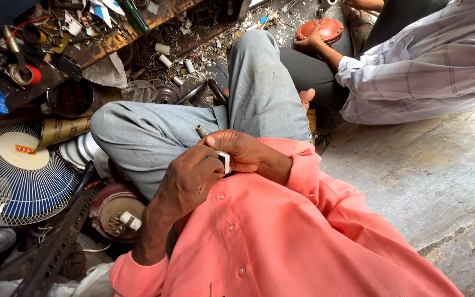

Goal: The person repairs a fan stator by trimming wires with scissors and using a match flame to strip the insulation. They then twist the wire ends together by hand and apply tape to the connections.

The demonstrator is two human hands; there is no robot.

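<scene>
My left hand (191, 176) and right hand (237, 148) clench one small white part (224, 161) between them. A metal rod (200, 131) pokes out just above my right fingers.

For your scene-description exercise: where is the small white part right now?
In the head view, centre frame, the small white part is pinched between the left hand and right hand, above the grey-trousered lap.

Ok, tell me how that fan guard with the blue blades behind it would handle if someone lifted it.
The fan guard is thin wire mesh, so probably light for its size and somewhat springy. Its round, flat shape suggests it could roll on edge if stood up. Lying among the clutter, its wires might snag on the perforated metal bar beside it.
</scene>
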